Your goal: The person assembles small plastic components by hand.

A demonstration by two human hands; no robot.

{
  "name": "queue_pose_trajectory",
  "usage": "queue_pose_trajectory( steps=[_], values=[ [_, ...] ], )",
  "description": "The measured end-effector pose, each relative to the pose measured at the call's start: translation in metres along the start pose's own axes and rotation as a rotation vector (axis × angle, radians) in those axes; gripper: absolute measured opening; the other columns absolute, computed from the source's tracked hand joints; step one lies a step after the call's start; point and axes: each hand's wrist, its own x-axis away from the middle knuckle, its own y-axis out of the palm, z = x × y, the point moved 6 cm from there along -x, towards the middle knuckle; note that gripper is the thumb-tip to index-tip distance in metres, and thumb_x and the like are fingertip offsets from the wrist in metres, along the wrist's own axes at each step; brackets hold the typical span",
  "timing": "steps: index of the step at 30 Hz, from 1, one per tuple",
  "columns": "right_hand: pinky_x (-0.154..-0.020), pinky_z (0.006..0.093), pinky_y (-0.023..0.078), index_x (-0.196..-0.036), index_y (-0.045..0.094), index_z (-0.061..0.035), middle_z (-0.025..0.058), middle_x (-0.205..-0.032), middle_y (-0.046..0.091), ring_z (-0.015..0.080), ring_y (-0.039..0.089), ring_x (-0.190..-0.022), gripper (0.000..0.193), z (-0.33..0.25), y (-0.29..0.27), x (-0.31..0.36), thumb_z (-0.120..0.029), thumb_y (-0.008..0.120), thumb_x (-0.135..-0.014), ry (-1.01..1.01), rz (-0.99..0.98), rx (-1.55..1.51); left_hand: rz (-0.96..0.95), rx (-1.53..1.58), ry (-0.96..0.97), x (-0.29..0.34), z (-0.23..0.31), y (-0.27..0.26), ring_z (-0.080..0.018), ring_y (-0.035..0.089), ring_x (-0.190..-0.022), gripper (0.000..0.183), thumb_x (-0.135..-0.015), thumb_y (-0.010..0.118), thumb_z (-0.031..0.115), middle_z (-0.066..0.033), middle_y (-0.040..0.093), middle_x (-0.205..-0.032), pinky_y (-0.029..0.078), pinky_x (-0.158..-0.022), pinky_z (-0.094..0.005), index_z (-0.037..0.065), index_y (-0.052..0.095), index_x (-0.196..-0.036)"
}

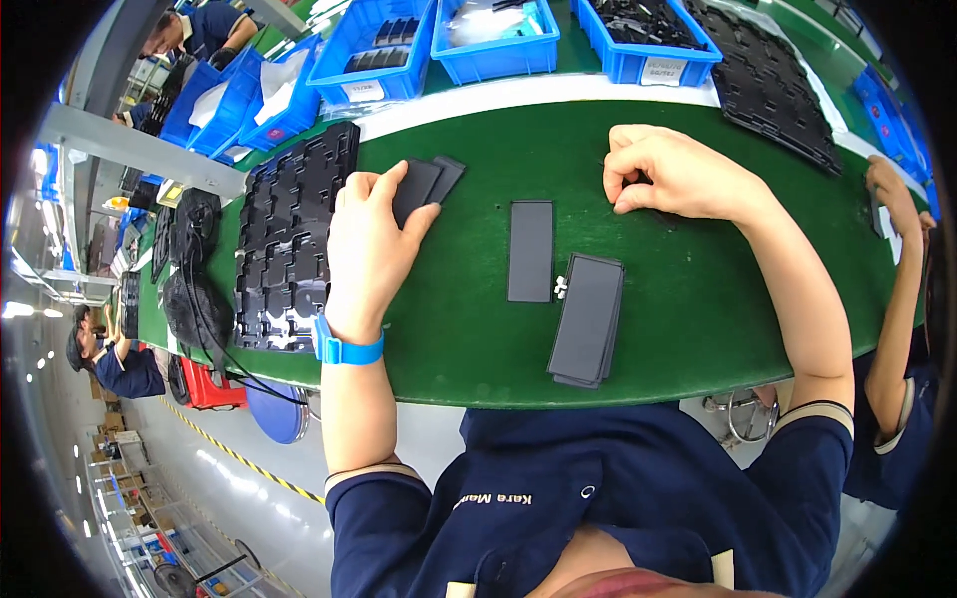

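My left hand [371, 239], with a blue band round its wrist, closes its thumb and fingers on a few dark flat rectangular panels [439, 182], fanned slightly apart. Over the right side of the green table my right hand [683, 171] is curled, thumb against the fingers; whether anything is pinched there is hidden. Between the hands, a single dark grey panel [531, 251] lies flat. Nearer to me is a slightly uneven stack of similar panels [588, 317]. A small white piece [561, 287] sits between the single panel and the stack.
A black moulded tray [294, 239] stands left of my left hand, with black cables [196, 259] beyond. Blue bins [495, 62] holding parts line the far edge. Another black tray [773, 90] lies at the far right, near a co-worker's hand [894, 194].
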Motion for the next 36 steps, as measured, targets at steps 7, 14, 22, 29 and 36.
queue_pose_trajectory(
  steps=[7,14,22,29,36],
  values=[
    [-0.074,0.0378,0.046,-0.086,0.059,-0.0028,0.0097,-0.082,0.056,0.0253,0.057,-0.080,0.012,-0.003,-0.005,-0.006,-0.013,0.065,-0.083,-0.031,0.246,-0.009,-0.103,0.114,0.106,0.010,0.077,0.008,-0.0255,0.058,-0.079,0.061,-0.074,0.077,0.034,-0.0092,0.056,-0.086,0.049,-0.068,-0.0362,0.011,0.055,-0.126],
    [-0.060,0.0286,0.050,-0.097,0.061,-0.0007,0.0065,-0.084,0.064,0.0136,0.060,-0.070,0.013,0.008,0.001,-0.012,-0.011,0.062,-0.089,0.214,0.335,-0.494,-0.252,0.151,0.176,0.018,0.081,0.022,-0.0232,0.059,-0.076,0.070,-0.072,0.076,0.039,-0.0075,0.053,-0.084,0.050,-0.059,-0.0340,0.013,0.050,-0.131],
    [-0.061,0.0232,0.052,-0.096,0.061,0.0013,0.0067,-0.083,0.065,0.0115,0.063,-0.071,0.012,0.017,0.013,-0.016,-0.009,0.062,-0.090,0.198,0.320,-0.852,-0.255,0.174,0.204,0.019,0.082,0.023,-0.0228,0.058,-0.078,0.068,-0.070,0.078,0.038,-0.0070,0.053,-0.085,0.050,-0.061,-0.0325,0.014,0.052,-0.129],
    [-0.057,0.0227,0.052,-0.094,0.061,0.0010,0.0070,-0.080,0.064,0.0113,0.063,-0.063,0.015,0.010,0.012,-0.014,-0.014,0.062,-0.091,0.197,0.391,-0.837,-0.254,0.175,0.190,0.017,0.083,0.021,-0.0215,0.056,-0.076,0.068,-0.071,0.079,0.033,-0.0050,0.052,-0.083,0.049,-0.066,-0.0345,0.014,0.052,-0.130],
    [-0.056,0.0213,0.052,-0.108,0.062,0.0007,0.0053,-0.078,0.063,0.0107,0.063,-0.061,0.023,0.009,0.015,-0.012,-0.014,0.063,-0.091,0.202,0.343,-0.942,-0.286,0.186,0.095,0.012,0.064,0.015,-0.0202,0.056,-0.075,0.070,-0.068,0.082,0.022,-0.0043,0.055,-0.086,0.050,-0.068,-0.0333,0.019,0.052,-0.132]
  ],
)
